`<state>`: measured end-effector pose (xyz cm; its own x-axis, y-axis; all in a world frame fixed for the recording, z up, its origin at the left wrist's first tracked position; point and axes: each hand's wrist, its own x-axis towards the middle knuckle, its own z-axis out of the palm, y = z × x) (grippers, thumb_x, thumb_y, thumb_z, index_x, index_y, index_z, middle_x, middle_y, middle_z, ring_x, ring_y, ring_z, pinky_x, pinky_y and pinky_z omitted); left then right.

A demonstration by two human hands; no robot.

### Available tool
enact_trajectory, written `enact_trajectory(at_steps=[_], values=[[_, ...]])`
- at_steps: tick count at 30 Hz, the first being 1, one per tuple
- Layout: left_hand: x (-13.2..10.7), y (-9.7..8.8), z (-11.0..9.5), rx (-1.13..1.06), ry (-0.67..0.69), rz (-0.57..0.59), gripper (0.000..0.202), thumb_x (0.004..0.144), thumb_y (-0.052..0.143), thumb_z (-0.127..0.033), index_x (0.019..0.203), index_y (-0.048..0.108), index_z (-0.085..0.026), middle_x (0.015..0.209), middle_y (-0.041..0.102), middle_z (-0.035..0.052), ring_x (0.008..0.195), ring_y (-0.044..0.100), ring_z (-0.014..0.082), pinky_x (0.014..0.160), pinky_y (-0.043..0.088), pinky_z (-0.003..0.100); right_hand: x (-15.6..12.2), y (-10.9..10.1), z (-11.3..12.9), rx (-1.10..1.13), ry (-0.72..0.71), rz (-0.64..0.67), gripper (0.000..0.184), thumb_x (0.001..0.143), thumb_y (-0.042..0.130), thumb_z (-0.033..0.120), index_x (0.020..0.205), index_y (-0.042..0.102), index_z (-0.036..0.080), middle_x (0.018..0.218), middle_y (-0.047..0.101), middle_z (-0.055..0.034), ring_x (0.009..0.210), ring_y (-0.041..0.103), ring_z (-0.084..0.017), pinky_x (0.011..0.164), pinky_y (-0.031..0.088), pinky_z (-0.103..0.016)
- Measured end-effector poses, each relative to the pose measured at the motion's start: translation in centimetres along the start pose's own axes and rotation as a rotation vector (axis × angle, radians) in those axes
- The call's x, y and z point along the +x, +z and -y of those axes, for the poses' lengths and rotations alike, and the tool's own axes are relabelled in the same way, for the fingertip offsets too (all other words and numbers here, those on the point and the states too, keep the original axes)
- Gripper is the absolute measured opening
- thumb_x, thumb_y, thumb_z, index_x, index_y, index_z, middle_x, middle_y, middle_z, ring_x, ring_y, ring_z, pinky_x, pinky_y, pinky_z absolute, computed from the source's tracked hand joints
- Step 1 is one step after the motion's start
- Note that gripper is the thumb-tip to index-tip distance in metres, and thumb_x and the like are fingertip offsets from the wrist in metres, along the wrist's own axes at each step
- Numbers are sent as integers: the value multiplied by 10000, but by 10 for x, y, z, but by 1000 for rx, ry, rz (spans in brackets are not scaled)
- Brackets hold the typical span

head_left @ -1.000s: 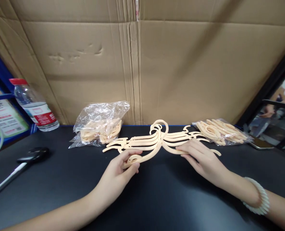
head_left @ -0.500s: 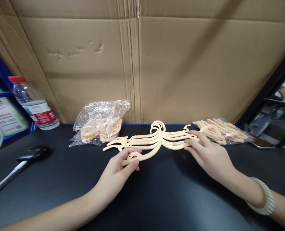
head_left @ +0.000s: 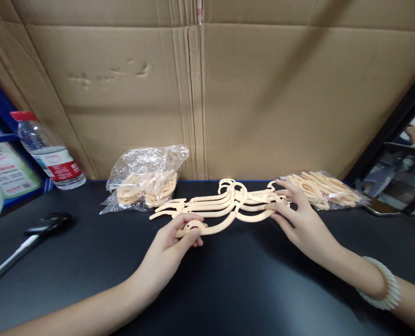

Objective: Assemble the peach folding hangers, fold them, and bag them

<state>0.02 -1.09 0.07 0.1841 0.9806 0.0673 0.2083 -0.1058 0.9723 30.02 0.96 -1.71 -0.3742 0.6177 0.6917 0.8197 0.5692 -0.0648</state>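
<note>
My left hand (head_left: 174, 240) grasps a cream, curved plastic hanger (head_left: 235, 216) at eight o'clock from its hook (head_left: 245, 195); my right hand (head_left: 303, 221) pinches it at four.

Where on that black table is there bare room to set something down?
Bare tabletop shows between the left forearm and right forearm, and between the white cable and left forearm. The back is crowded: folding hangers between two plastic bags.

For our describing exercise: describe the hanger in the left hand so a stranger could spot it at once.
In front of the cardboard wall, on the black table, pale hangers lie close together. The wanted hanger is the nearest; unlike the others, it has one end in the left hand.
</note>
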Motion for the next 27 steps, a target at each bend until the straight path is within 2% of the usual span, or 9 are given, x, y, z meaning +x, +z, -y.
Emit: enact_trajectory(at_steps=[3,7,9,11,13,15,21,23,27], values=[[0,0,0,-26,-10,-13,284,854,613,-385,1044,639,-176,710,623,2,741,578,177,734,441,286,0,1,1,81,27,0,177,943,468,152,1045,602,209,1430,361,-155,1127,577,-265,965,502,-474],[0,0,2,-35,-1,-23,284,862,613,-386,1048,632,-172,713,625,0,741,574,169,743,445,282,0,1,0,148,67,-44,259,914,533,159,1166,546,216,1267,532,-137,1206,530,-280,1018,453,-482],[0,0,3,-40,0,-32,289,865,616,-393,1053,628,-174,719,628,-4,746,576,163,753,447,277,0,2,-2,222,124,-37,279,891,586,187,1166,554,225,1178,598,-110,1151,559,-272,980,473,-465],[1,-1,5,-58,-6,-56,299,862,626,-401,1060,622,-177,727,631,-7,751,584,158,763,453,272,-1,2,-5,334,191,41,241,865,632,222,1104,601,234,1073,645,-79,1011,612,-250,885,511,-425],[1,-1,5,-92,-19,-89,319,843,657,-405,1063,617,-177,744,635,-10,753,595,151,767,464,265,-2,3,-8,455,245,143,185,847,656,253,1032,647,238,996,661,-59,912,628,-232,803,521,-387],[1,-1,6,-141,-35,-115,351,815,699,-396,1075,608,-177,750,633,-16,744,606,144,762,475,260,-1,4,-10,573,297,196,184,835,672,287,1012,669,238,995,662,-58,915,628,-232,789,514,-374],[1,0,11,-290,-27,-134,411,772,771,-317,1105,568,-187,752,646,-34,714,611,117,748,484,240,2,2,-8,882,445,226,245,791,723,306,1029,709,250,1103,664,-56,1006,612,-227,856,501,-354],[1,0,12,-326,-25,-131,421,770,777,-305,1110,557,-189,778,662,-27,728,616,117,753,489,243,3,1,-5,1019,492,230,253,795,721,287,1045,710,254,1091,663,-47,920,618,-187,816,511,-320],[1,-1,11,-354,-18,-108,439,769,785,-295,1120,546,-185,799,682,-18,737,625,116,766,493,249,3,-1,3,1281,610,205,302,761,756,265,1055,692,234,873,642,-5,716,583,-111,705,491,-239]])
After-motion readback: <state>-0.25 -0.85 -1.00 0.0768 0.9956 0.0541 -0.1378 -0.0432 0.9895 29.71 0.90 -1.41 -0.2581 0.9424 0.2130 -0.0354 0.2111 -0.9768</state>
